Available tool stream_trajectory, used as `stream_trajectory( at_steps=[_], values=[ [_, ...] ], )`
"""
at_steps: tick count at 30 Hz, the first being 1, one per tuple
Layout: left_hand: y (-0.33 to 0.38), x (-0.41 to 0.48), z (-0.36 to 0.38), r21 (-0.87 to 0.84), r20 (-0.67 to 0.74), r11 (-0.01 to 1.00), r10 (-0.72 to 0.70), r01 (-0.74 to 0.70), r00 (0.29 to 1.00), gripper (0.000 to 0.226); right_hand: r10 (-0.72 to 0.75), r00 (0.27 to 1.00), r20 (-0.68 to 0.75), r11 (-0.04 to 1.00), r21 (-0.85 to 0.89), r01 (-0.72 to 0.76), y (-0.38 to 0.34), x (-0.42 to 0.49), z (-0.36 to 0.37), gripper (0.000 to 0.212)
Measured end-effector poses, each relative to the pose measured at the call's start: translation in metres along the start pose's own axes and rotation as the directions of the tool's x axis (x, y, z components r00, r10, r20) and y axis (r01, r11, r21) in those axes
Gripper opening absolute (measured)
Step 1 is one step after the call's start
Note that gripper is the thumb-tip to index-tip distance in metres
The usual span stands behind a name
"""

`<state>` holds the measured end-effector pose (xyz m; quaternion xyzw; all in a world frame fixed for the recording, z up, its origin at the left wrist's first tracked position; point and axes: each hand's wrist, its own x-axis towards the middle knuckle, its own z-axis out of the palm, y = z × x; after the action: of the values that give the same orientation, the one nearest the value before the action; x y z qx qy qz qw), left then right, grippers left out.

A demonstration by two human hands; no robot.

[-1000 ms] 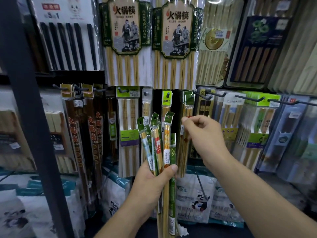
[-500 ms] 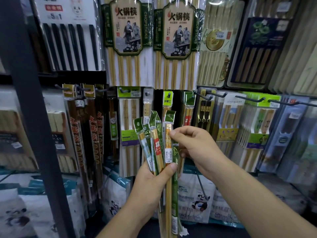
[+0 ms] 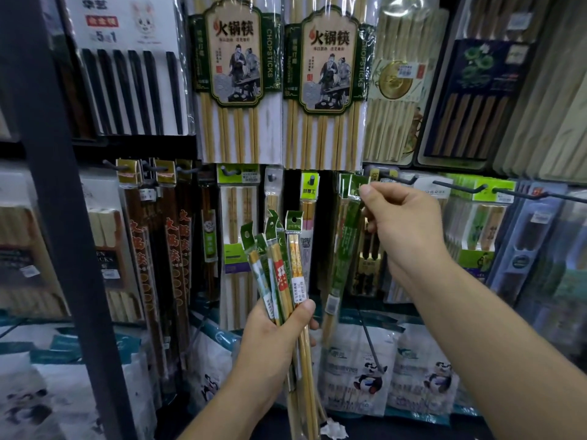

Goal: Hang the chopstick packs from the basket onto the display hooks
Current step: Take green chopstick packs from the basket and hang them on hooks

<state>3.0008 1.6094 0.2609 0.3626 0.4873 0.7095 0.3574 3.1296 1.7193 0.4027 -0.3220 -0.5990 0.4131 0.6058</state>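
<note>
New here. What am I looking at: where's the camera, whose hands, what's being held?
There is no robot here. A person works with bare hands, and the single picture comes from a wide-angle camera on their head, looking forward and down. There is no table. They face a shop display wall of hanging chopstick packs, with panda-printed bags below. The left hand grips a fanned bundle of slim chopstick packs. The right hand pinches the header of one green chopstick pack, raised beside a display hook. I cannot tell whether it is on a hook yet.
</note>
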Motion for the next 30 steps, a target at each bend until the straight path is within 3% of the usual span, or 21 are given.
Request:
stream_trajectory(
  at_steps=[5,10,19,21,25,28,30],
  values=[
    [0.0,0.0,0.002,0.04,0.016,0.999,0.004,-0.004,1.0,0.022,0.044,0.997,-0.06,0.994,0.1,-0.038,0.0,0.003,0.01,0.011],
    [0.001,-0.002,0.0,0.045,-0.013,0.999,-0.012,0.012,1.0,0.021,0.086,0.991,-0.102,0.995,0.059,-0.08,0.004,0.006,0.016,0.022],
    [0.005,-0.003,-0.001,0.051,0.018,0.999,-0.011,0.01,1.0,0.032,-0.035,0.982,-0.185,0.999,-0.042,0.028,0.014,-0.002,0.018,0.019],
    [0.006,-0.003,0.0,0.055,0.039,0.998,-0.008,0.005,0.999,0.038,-0.054,0.994,-0.099,0.996,-0.079,0.046,0.016,-0.014,0.017,0.014],
    [0.008,-0.005,0.001,0.045,0.076,0.999,0.002,-0.005,0.997,0.041,-0.028,0.972,0.233,0.975,-0.208,0.078,0.017,-0.04,0.02,0.008],
    [0.008,-0.005,0.003,0.02,0.098,1.0,0.017,-0.019,0.995,0.051,0.017,0.972,0.236,0.983,-0.179,0.026,0.014,-0.041,0.019,0.01],
    [0.007,-0.004,0.003,-0.036,0.091,0.999,0.031,-0.028,0.995,0.046,0.092,0.978,0.189,0.994,-0.071,-0.079,0.009,-0.036,0.015,0.013]
  ],
)
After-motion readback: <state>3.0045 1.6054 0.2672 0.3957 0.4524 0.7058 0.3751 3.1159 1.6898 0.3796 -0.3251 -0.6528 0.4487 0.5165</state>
